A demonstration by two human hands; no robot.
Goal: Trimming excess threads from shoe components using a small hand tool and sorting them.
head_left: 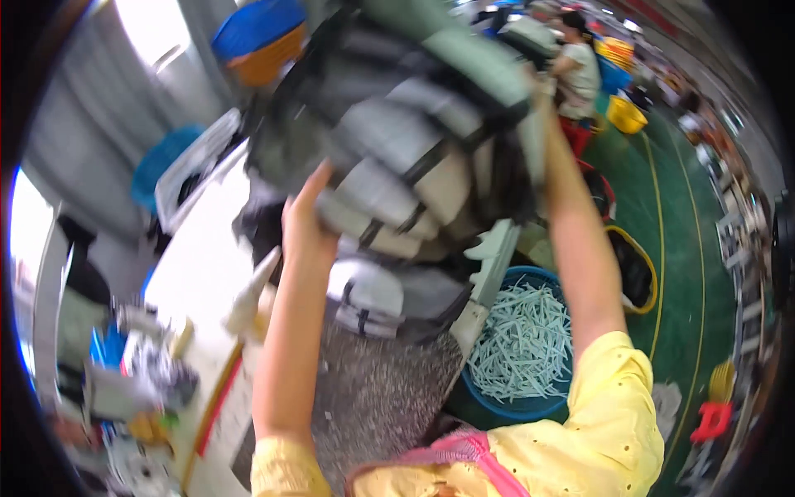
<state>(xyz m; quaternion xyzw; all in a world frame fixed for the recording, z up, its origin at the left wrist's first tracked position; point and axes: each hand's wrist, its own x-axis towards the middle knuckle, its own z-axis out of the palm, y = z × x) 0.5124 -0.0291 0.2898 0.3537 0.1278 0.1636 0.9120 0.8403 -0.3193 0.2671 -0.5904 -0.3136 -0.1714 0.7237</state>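
Note:
Both my arms reach up and forward around a tilted, pale green plastic crate (447, 45), blurred by motion. A heap of grey, white and black pieces (389, 157), apparently sewn fabric parts, fills its opening. My left hand (310, 215) is closed on the near left side of the heap, thumb up; its other fingers are hidden. At the crate's right side, my right hand (537, 83) grips the edge, largely out of sight behind it. Below lie more grey and black pieces (373, 302), beside another pale green edge (494, 265) over a dark speckled surface (377, 385).
A blue tub (476, 385) of pale thin strips stands on the green floor at right, near a yellow-rimmed basket (650, 286). On my left runs a white table (203, 265) with a white cone of thread (252, 294). A person (577, 79) works farther back.

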